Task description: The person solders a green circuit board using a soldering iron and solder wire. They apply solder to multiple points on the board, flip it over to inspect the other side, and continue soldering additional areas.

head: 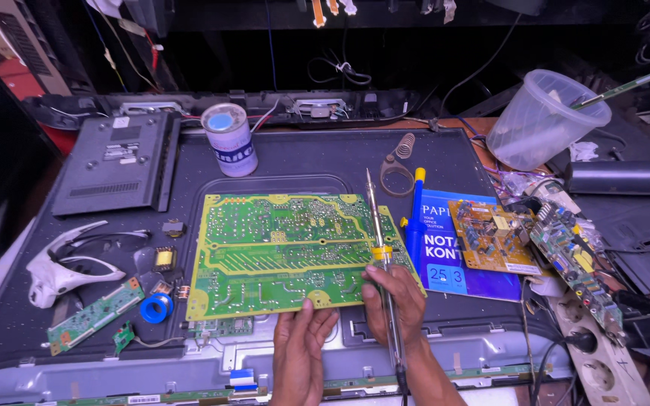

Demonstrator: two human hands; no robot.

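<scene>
At the middle of the desk I see the green circuit board (287, 252) lying flat, solder side up, on the dark back panel (325, 154) of a flat screen. My left hand (302, 342) rests at the board's near edge, fingertips touching it, the grip loose and holding nothing. My right hand (394, 297) has its grip closed around the soldering iron (376, 225), whose tip points away from me over the board's right side. Just right of the board lies a blue booklet (445, 248) with white lettering, and on it a small orange circuit board (494, 237). Beyond the board stands a solder spool (229, 139), a white cylinder with a blue label band. A clear plastic tub (539, 116) sits at the far right, a white power strip (599, 353) at the near right. To the left are white magnifier glasses (65, 263), a blue tape roll (157, 307) and a narrow green strip board (93, 316). Behind it all the room is dark, with cables hanging.
</scene>
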